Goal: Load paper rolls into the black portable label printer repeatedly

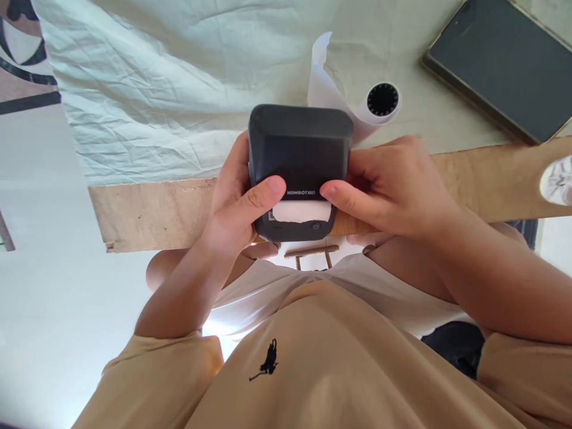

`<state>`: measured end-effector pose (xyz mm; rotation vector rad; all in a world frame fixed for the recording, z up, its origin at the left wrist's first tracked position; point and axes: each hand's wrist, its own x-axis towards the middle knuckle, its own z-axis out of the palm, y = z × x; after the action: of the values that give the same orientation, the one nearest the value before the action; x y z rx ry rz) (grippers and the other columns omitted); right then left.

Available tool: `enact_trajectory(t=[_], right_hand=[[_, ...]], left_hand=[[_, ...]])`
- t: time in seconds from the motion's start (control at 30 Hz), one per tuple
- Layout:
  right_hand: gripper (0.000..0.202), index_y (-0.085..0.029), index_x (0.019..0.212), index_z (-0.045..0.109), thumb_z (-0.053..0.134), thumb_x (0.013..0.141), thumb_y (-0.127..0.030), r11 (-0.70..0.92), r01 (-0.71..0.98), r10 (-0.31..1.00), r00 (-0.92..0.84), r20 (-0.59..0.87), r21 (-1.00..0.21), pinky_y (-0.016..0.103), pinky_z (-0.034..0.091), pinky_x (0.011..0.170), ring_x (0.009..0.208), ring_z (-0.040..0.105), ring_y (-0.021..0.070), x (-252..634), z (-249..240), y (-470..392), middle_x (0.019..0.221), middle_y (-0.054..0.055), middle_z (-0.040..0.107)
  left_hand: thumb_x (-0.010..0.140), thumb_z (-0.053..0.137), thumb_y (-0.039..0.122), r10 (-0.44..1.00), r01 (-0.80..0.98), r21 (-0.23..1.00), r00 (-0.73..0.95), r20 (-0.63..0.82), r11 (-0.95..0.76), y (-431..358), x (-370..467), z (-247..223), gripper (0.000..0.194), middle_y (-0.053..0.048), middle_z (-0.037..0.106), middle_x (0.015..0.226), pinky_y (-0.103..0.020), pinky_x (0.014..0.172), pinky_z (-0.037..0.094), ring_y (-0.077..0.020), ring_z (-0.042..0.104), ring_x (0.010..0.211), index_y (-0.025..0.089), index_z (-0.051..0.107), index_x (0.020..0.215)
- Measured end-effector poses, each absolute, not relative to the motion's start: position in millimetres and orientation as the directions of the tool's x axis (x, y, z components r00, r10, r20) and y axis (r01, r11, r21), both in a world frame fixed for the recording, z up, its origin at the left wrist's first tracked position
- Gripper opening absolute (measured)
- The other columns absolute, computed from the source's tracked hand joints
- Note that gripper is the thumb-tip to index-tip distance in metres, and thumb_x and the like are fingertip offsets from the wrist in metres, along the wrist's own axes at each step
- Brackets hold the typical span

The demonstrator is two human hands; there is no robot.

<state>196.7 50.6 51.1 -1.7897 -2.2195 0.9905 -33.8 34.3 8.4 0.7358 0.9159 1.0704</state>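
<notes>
Between my two hands is a dark label printer (pixel 300 158) marked NIIMBOT, held over the table's near edge. My left hand (pixel 236 202) grips its left side, thumb on the front. On the opposite side my right hand (pixel 393 185) holds it, its thumb near the brand name; the other fingers are partly hidden. A torn-edged strip of white paper (pixel 302 211) shows at the printer's slot, above a small power button (pixel 316 226). Just behind the printer lies a partly unrolled white paper roll (pixel 373 117) with a black core, its loose end curling up.
A black smartphone (pixel 504 65) lies at the back right. Pale, wrinkled cloth (pixel 156 89) covers most of the table, leaving a bare wooden edge (pixel 152 211) in front. A whitish round object (pixel 558 180), cut by the frame, sits at the far right edge.
</notes>
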Motion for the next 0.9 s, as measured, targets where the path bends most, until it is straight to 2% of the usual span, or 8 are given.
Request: enact_trajectory(t=[0.07, 0.1, 0.2, 0.33, 0.57, 0.73, 0.83, 0.9], right_hand=[[0.083, -0.019, 0.066, 0.040, 0.057, 0.098, -0.094, 0.087, 0.820, 0.905, -0.302, -0.299, -0.566, 0.032, 0.026, 0.065, 0.060, 0.035, 0.0080, 197, 50, 52, 0.055, 0.001, 0.039], [0.082, -0.019, 0.066, 0.041, 0.057, 0.098, -0.093, 0.088, 0.814, 0.905, -0.306, -0.296, -0.574, 0.032, 0.026, 0.065, 0.061, 0.036, 0.0082, 198, 49, 53, 0.055, 0.002, 0.039], [0.080, -0.019, 0.067, 0.043, 0.056, 0.099, -0.090, 0.087, 0.800, 0.904, -0.314, -0.291, -0.594, 0.032, 0.025, 0.066, 0.062, 0.039, 0.0086, 198, 47, 55, 0.057, 0.002, 0.040], [0.078, -0.018, 0.068, 0.046, 0.055, 0.100, -0.089, 0.121, 0.794, 0.911, -0.327, -0.250, -0.596, 0.032, 0.025, 0.065, 0.061, 0.036, 0.0085, 199, 45, 55, 0.058, 0.002, 0.043], [0.078, -0.018, 0.069, 0.045, 0.054, 0.103, -0.087, 0.146, 0.837, 0.909, -0.324, -0.262, -0.527, 0.031, 0.025, 0.063, 0.058, 0.033, 0.0081, 197, 48, 58, 0.058, 0.002, 0.046], [0.077, -0.018, 0.073, 0.050, 0.050, 0.105, -0.089, 0.152, 0.870, 0.904, -0.314, -0.289, -0.470, 0.031, 0.027, 0.067, 0.061, 0.032, 0.0087, 195, 48, 57, 0.060, 0.002, 0.045], [0.076, -0.018, 0.079, 0.055, 0.045, 0.107, -0.088, 0.145, 0.907, 0.909, -0.280, -0.308, -0.395, 0.032, 0.025, 0.069, 0.064, 0.028, 0.0097, 193, 48, 54, 0.063, 0.003, 0.045], [0.072, -0.019, 0.083, 0.058, 0.044, 0.107, -0.085, 0.146, 0.922, 0.916, -0.264, -0.303, -0.359, 0.032, 0.021, 0.069, 0.064, 0.024, 0.0102, 190, 49, 53, 0.063, 0.003, 0.041]], left_hand=[[0.107, 0.062, 0.082, 0.975, -0.415, 0.886, 0.166, -0.149, 0.206, 33, -34, 4, 0.064, -0.006, 0.070, 0.082, -0.030, 0.038, 0.031, -0.0166, 0.056, 0.051, 0.025, 0.086, 0.124], [0.111, 0.059, 0.078, 0.982, -0.423, 0.890, 0.154, -0.111, 0.167, 33, -33, 3, 0.063, -0.007, 0.071, 0.083, -0.030, 0.037, 0.029, -0.0162, 0.055, 0.052, 0.023, 0.087, 0.122], [0.117, 0.054, 0.068, 0.984, -0.432, 0.888, 0.146, -0.105, 0.159, 33, -29, 4, 0.059, -0.008, 0.077, 0.090, -0.032, 0.043, 0.041, -0.0192, 0.066, 0.064, 0.021, 0.087, 0.123], [0.117, 0.053, 0.072, 0.989, -0.437, 0.889, 0.114, -0.094, 0.135, 32, -28, 6, 0.063, -0.009, 0.079, 0.094, -0.035, 0.055, 0.051, -0.0218, 0.070, 0.074, 0.020, 0.088, 0.123], [0.115, 0.056, 0.079, 0.983, -0.373, 0.910, 0.072, -0.166, 0.181, 29, -24, 12, 0.063, -0.007, 0.074, 0.091, -0.036, 0.066, 0.052, -0.0217, 0.067, 0.076, 0.025, 0.088, 0.116], [0.105, 0.083, 0.062, 0.980, -0.390, 0.900, 0.115, -0.165, 0.197, 34, -29, 12, 0.039, -0.005, 0.079, 0.100, -0.032, 0.059, 0.049, -0.0196, 0.069, 0.077, 0.027, 0.088, 0.120], [0.100, 0.087, 0.066, 0.959, -0.400, 0.884, 0.232, -0.160, 0.244, 40, -37, 17, 0.046, -0.005, 0.085, 0.114, -0.037, 0.069, 0.064, -0.0307, 0.082, 0.108, 0.036, 0.088, 0.134], [0.088, 0.100, 0.070, 0.940, -0.385, 0.872, 0.273, -0.207, 0.303, 45, -40, 24, 0.054, -0.003, 0.088, 0.118, -0.044, 0.084, 0.072, -0.0396, 0.080, 0.138, 0.045, 0.088, 0.134]])
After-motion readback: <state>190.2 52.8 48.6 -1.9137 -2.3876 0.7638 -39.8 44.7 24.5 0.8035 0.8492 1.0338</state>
